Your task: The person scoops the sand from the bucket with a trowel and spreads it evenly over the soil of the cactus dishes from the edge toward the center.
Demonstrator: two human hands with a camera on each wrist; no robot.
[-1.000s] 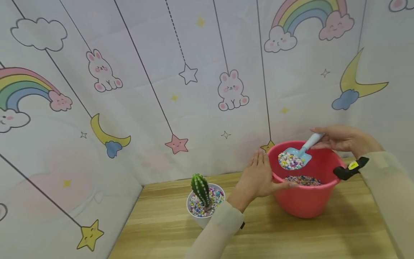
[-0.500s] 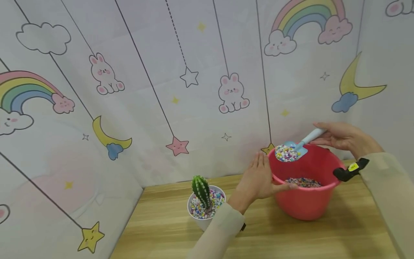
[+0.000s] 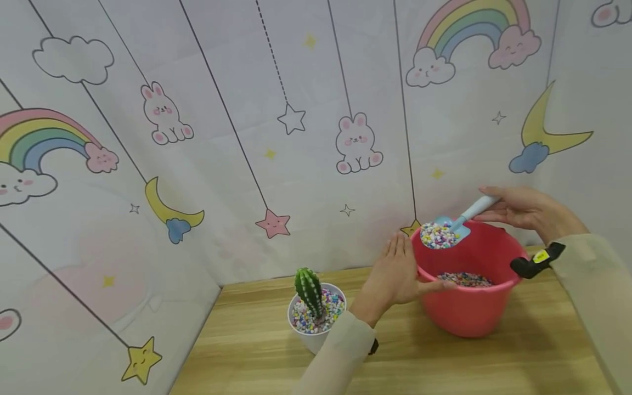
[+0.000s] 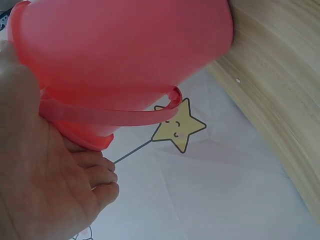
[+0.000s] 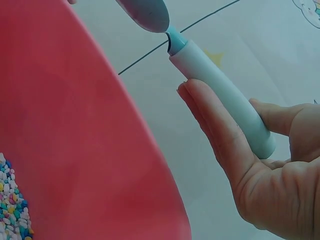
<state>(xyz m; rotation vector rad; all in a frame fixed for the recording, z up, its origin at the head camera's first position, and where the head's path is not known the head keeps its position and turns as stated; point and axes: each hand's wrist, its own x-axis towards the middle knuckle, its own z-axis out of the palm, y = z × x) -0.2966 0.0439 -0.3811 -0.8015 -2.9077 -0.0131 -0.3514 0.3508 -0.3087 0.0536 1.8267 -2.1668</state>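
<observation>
In the head view my right hand (image 3: 523,207) grips the pale handle of a small light-blue toy shovel (image 3: 478,211). Its scoop is heaped with small multicoloured pebbles (image 3: 438,236) and hangs over the bucket's far left rim. My left hand (image 3: 395,274) rests against the left side of the red bucket (image 3: 464,310), fingers straight, thumb along the near rim. The left wrist view shows the bucket's red carrying handle (image 4: 115,116) hanging beside the palm. More pebbles (image 3: 466,280) lie at the bottom of the bucket.
Left of the bucket stands a white pot (image 3: 308,340) of coloured pebbles, with a green cactus (image 3: 308,291) upright in it; my left forearm partly covers it. Both stand on a wood-grain table (image 3: 247,329). A printed cloth backdrop (image 3: 306,186) rises behind the table.
My right hand has moved the loaded shovel up and left, from over the bucket's inside to its far left rim; it has barely moved in the last half second. My left hand stays on the bucket.
</observation>
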